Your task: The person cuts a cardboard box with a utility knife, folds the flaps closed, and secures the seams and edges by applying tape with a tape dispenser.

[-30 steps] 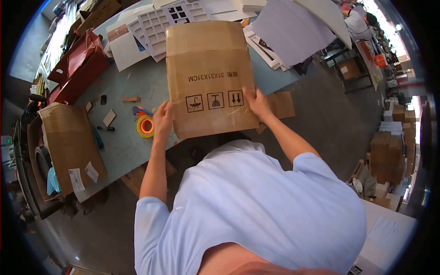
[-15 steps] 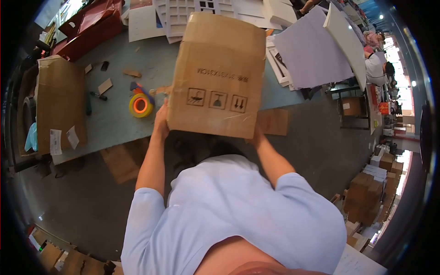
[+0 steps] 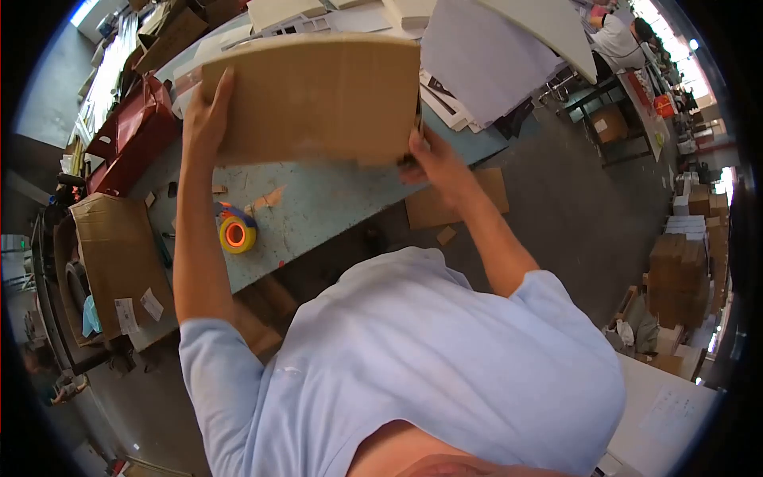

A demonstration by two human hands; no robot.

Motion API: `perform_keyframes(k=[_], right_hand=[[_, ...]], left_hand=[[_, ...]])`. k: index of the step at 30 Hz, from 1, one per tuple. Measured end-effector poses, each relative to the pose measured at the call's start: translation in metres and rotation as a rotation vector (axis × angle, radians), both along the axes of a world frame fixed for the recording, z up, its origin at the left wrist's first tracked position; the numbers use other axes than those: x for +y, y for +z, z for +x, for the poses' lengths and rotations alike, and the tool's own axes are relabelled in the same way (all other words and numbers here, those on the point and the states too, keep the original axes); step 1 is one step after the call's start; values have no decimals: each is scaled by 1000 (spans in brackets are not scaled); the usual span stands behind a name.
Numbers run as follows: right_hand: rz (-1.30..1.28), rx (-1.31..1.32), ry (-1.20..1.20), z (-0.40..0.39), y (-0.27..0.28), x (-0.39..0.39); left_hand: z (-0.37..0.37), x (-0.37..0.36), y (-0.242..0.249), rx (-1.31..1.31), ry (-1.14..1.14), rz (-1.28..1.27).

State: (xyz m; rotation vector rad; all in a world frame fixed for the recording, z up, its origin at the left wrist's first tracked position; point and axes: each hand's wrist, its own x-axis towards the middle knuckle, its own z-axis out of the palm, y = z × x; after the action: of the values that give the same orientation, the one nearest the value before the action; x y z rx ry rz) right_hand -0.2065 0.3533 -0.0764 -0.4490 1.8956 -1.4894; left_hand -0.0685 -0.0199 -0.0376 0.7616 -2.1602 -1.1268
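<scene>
A brown cardboard box (image 3: 318, 103) is raised above the blue-green table (image 3: 318, 191), a plain side facing me. Around its left end is my left hand (image 3: 208, 119), the thumb lying on the near face. My right hand (image 3: 433, 167) grips the lower right corner, with some fingers hidden or blurred. Below the box, a roll of yellow tape (image 3: 237, 234) in an orange and blue dispenser rests on the table near my left forearm. Torn cardboard scraps (image 3: 270, 197) lie beside it.
Another cardboard box (image 3: 119, 254) stands at the table's left end, near a red container (image 3: 135, 135). White sheets (image 3: 485, 63) and cut-out panels pile up at the back right. Flat cardboard (image 3: 493, 191) lies on the floor. A person (image 3: 620, 40) sits farther off.
The box has gone up and left and turned, so its printed face no longer shows. Both hands have risen with it. My view has shifted and tilted.
</scene>
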Motion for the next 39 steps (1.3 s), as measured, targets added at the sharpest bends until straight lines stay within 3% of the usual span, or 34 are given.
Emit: perform_keyframes(k=[4,6,8,10,11,13,14,15,16,18,20,22,30,35,39], right_hand=[[14,81,7,-54,16,-29],[167,238,67,-81,18,-38],[294,349,96,-90,23,-37],[217,1083,-12,-97,0,-42],[221,1088,-18,-99,-2,-47],[-440,1003,-78,-89,-2,-65],[-446,1001,-88,-84,-12,-78],[-567,854,-243,-81,-27,-92],[-682,699,-394,-77,-35,-105],[-617,594,-510,-58,-3,-123],[-540,472,-593,-58,0,-128],[-476,488,-691,-74,-10,-141],[-466,590,-589,-72,-20,-125],[-487,597,-453,-25,-27,-83],[-535,587,-403,2,-45,-65]], left_hand=[[-54,-29,33,-162,26,-97],[-71,-38,35,-206,28,-130],[-89,-63,32,-419,82,-358],[-92,-63,38,-465,97,-395],[-91,-62,42,-460,47,-327],[-74,-60,31,-463,0,-261],[-64,-64,11,-248,-57,-74],[-59,-65,3,-31,-118,109],[-56,-59,6,-32,-128,97],[-54,-44,9,106,-99,413],[-61,-49,5,81,-99,434],[-73,-50,7,32,-13,274],[-66,-45,7,25,0,256],[-17,2,-5,230,-21,293],[17,4,-33,197,-46,269]])
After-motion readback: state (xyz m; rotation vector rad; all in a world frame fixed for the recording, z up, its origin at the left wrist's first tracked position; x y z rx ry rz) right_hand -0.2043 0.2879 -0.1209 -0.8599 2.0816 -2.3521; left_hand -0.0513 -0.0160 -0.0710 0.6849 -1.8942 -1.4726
